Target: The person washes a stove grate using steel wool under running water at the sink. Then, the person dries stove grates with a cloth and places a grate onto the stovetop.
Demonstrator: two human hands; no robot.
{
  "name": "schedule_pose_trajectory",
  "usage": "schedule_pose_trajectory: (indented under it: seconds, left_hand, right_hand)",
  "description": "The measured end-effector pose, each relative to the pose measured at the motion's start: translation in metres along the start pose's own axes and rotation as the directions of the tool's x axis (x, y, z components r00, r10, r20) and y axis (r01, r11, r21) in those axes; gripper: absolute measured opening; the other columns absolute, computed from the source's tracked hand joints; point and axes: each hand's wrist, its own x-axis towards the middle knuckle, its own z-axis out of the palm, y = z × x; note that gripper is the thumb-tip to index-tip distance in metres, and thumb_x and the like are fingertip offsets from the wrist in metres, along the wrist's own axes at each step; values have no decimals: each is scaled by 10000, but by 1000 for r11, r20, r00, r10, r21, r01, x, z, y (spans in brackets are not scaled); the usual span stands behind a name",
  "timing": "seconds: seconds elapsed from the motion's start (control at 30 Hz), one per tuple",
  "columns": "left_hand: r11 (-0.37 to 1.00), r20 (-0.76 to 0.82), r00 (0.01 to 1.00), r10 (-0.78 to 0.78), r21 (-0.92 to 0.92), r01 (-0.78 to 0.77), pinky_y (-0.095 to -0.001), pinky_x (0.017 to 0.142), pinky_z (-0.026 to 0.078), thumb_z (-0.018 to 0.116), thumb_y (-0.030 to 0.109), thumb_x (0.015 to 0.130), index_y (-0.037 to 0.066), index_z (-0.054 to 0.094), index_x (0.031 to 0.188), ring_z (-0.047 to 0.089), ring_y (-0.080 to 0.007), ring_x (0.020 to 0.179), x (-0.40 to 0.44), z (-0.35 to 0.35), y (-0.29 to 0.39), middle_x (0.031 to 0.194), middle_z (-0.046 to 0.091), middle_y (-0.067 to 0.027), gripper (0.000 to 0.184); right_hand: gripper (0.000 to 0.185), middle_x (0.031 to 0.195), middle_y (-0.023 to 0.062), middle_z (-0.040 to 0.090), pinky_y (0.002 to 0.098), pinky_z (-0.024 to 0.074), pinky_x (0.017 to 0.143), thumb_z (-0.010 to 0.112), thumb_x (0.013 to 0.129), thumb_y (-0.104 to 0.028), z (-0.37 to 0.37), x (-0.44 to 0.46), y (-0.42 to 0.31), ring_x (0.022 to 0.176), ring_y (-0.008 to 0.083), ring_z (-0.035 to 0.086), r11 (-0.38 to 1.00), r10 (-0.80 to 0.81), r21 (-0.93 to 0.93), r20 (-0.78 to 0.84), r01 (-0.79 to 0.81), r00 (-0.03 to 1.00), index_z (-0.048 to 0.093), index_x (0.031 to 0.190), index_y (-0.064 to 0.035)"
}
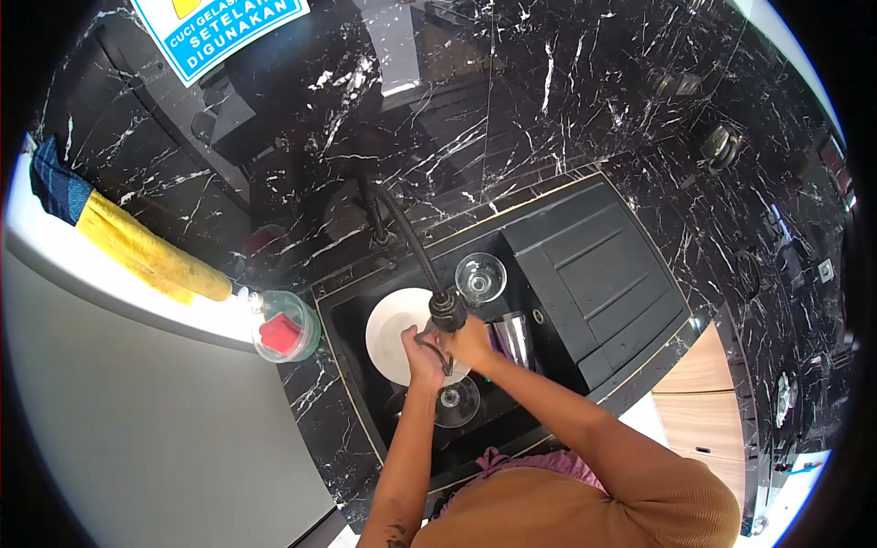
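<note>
Utensil (446,362) slants lower-right in left hand (422,365).

Black sink (598,279): a white plate (388,336), one clear glass (481,279) above, another clear glass (457,404) below, and a metallic cup (514,336) share the basin.
Dark counter (315,397): white-veined, it surrounds the sink and bears a clear tub (311,340) at left.

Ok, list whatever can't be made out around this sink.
- Head view: what the dark item is; left hand and right hand partly cover it.
- Head view: whether water runs; the tap head hides its outlet.
- Head view: the purple thing's full shape; the right hand and metal cup crowd it.
- Head view: the sign's top, cut off.
</note>
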Motion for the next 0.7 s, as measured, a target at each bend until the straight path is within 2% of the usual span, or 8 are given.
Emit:
schedule_pose_trajectory:
  seconds: [0.2,0.33,0.43,0.47,0.5,0.6,0.67,0.7]
  left_hand:
    - [998,2,998,57,-18,-57,-368,887,410,349,521,844,51,513,1238,554,-215,936,-3,12,5,1136,615,-94,635]
    - [979,375,926,-48,-166,117,-343,931,405,372,527,827,17,532,1200,560,-247,1029,32,-44,-18,1129,616,-114,652]
    - [998,85,996,17,-55,-12,-334,863,420,388,527,820,45,545,1180,562,-212,938,0,7,3,1082,624,-80,622]
    - [999,-42,998,39,-25,-40,-333,856,420,389,526,819,51,544,1181,561,-207,926,-4,14,3,1078,625,-75,616]
    - [962,524,850,-48,-205,181,-332,855,418,391,525,820,41,544,1182,561,-207,934,28,-45,-3,1083,621,-83,624]
    - [998,67,996,66,-20,-65,-317,843,419,384,528,823,41,545,1186,561,-197,939,-6,14,0,1076,618,-78,629]
    - [997,1,998,66,48,-66,-307,830,412,378,528,826,55,541,1202,557,-184,922,-11,21,9,1051,617,-51,626]
    - [995,-38,997,64,79,-61,-302,823,409,375,527,828,62,539,1210,554,-177,914,-14,20,9,1038,616,-38,624]
  right_hand:
    - [488,955,189,651,451,493,751,747,596,-136,2,-7,-10,896,387,628,996,-65,-59,-29,64,997,618,1063,-78]
    - [483,999,178,649,439,485,799,796,638,-205,-24,14,-8,949,393,612,1000,-3,-19,-17,3,1000,603,1064,-82]
    - [477,978,189,645,442,480,797,773,659,-173,9,-10,3,958,386,610,977,-199,-80,-9,197,980,592,1090,-79]
    - [448,987,189,643,445,481,793,755,668,-155,0,-6,0,948,389,610,993,-107,-46,-24,106,994,602,1083,-82]
    - [420,997,188,640,449,482,789,736,678,-138,-10,2,-3,938,392,611,1000,-12,-9,-35,11,999,612,1076,-85]
    - [383,1007,189,635,444,485,786,705,683,-95,-15,3,-17,943,395,606,1000,16,-18,-57,-17,998,621,1056,-73]
    - [354,992,190,632,444,487,767,696,669,-76,-2,-16,-21,941,390,605,989,-145,-7,-113,145,983,620,1015,-64]
    - [369,997,199,627,452,483,765,700,677,-83,-7,-14,-16,936,393,603,998,-49,-32,6,49,999,611,1034,-61]
